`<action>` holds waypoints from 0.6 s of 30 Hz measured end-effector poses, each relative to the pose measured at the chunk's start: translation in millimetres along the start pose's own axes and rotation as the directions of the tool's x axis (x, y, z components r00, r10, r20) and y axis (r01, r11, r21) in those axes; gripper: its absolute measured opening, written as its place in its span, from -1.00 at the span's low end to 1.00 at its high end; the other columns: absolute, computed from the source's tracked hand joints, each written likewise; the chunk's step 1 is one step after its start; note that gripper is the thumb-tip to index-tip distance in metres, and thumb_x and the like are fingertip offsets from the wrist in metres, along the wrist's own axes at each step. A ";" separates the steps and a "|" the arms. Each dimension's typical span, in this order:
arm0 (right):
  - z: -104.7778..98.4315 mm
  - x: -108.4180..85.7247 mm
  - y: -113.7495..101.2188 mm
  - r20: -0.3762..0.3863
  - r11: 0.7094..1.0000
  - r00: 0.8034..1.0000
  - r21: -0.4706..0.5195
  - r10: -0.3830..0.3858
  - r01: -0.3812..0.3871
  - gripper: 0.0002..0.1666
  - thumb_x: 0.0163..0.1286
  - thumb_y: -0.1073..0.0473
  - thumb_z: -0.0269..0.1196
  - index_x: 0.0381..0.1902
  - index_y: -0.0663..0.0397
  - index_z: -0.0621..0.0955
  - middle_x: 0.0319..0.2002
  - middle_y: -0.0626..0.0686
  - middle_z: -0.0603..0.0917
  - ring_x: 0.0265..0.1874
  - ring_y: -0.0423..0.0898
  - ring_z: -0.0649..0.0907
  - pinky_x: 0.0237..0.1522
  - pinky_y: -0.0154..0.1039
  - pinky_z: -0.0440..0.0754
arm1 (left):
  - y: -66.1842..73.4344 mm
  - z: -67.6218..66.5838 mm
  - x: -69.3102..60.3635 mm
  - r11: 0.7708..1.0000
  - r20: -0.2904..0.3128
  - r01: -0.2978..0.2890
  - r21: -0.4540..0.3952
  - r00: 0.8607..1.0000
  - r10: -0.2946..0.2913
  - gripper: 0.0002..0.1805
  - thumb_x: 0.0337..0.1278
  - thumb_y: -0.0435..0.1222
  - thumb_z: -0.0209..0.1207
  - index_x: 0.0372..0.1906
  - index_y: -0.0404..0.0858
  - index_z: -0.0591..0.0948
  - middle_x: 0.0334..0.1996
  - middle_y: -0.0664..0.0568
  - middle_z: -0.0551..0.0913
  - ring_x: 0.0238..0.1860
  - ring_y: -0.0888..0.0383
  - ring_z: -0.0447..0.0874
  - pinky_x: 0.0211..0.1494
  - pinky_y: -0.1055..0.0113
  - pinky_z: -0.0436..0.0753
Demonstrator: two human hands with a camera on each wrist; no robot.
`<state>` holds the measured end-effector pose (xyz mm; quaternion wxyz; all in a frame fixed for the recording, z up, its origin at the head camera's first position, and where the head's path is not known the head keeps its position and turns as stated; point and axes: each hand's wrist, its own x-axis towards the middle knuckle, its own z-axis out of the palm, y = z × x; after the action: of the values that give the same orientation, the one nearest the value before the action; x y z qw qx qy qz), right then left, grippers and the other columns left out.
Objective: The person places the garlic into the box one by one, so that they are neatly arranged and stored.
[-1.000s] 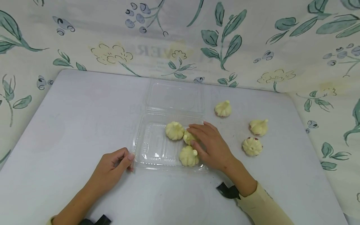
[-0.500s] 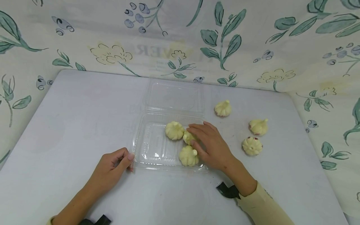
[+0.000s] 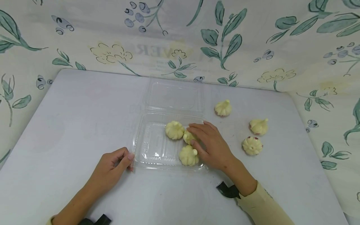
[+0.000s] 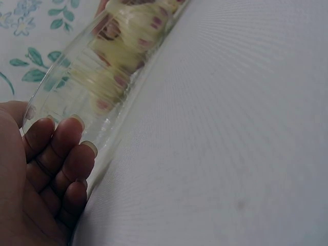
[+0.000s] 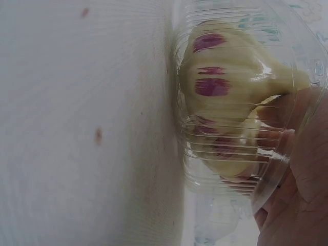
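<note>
A clear plastic container (image 3: 153, 143) lies with its lid (image 3: 175, 95) folded back. Inside are three pale yellow garlic-like bulbs: one upper left (image 3: 174, 130), one lower right (image 3: 188, 155), and one between them (image 3: 189, 137) partly covered by fingers. My right hand (image 3: 212, 145) reaches over the right wall and holds the middle bulb with curled fingers. My left hand (image 3: 112, 170) pinches the container's lower left rim; in the left wrist view, thumb and fingers of that hand (image 4: 46, 169) grip the clear edge. Purple marks show on a bulb (image 5: 225, 77) through the wall.
Three more bulbs lie right of the container on the white table (image 3: 84, 118): one near the lid (image 3: 223, 108), two farther right (image 3: 258, 127) (image 3: 252, 146). Behind the table rises a floral cloth (image 3: 157, 40). A black strap piece (image 3: 227, 190) is at the right wrist.
</note>
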<state>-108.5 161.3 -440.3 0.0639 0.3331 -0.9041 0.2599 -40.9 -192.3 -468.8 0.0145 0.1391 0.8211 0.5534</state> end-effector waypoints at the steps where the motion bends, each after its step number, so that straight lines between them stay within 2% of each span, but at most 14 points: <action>1: 0.0 0.0 0.0 0.001 1.000 1.000 0.000 0.000 0.000 -0.53 0.57 0.12 0.20 0.35 0.14 0.58 0.34 0.10 0.59 0.37 0.05 0.53 0.57 0.03 0.09 | -0.1 0.0 -0.2 1.000 0.000 0.000 0.000 1.000 0.000 -0.66 0.56 -0.38 0.12 -0.43 0.00 0.52 -0.55 0.23 0.64 -0.44 0.19 0.58 -0.32 0.36 0.51; 18: -2.7 1.1 -1.3 -0.014 1.000 1.000 0.010 -0.002 0.003 -0.54 0.56 0.14 0.21 0.33 0.17 0.58 0.33 0.14 0.60 0.35 0.08 0.54 0.57 0.04 0.09 | 0.4 -1.0 1.5 1.000 0.005 0.006 0.006 1.000 -0.006 -0.65 0.58 -0.35 0.11 -0.45 0.02 0.52 -0.55 0.22 0.64 -0.44 0.18 0.58 -0.32 0.35 0.51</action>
<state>-108.7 161.2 -437.1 0.0687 0.3328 -0.9020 0.2665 -42.5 -192.7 -467.9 0.0178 0.1379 0.8232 0.5504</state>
